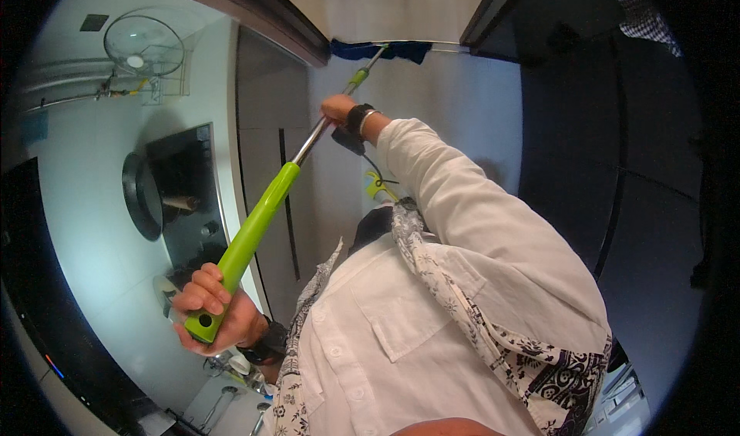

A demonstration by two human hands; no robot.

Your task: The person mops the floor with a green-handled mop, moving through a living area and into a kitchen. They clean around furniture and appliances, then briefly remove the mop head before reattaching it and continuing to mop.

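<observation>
My left hand [199, 291] grips the lower end of the green handle [260, 210] of a mop, thumb and fingers wrapped round it. Farther along, my right hand [337, 108] is closed around the mop's metal pole [311, 141], below a green collar [358, 78]. The pole slants forward to a dark blue mop pad [404, 52], spread on the floor along a doorway threshold. Beneath my right wrist hangs a dark object [348, 142] with a black cord; what it is I cannot tell. A yellow-green item [378, 187] shows partly by my feet.
On my left, a white counter [98, 204] carries a black cooktop [191, 176] and a dark pan [142, 196]. A glass lid [143, 43] leans at a wire rack. Dark cabinets [566, 147] line the right. Brown door frames [289, 14] flank the opening ahead.
</observation>
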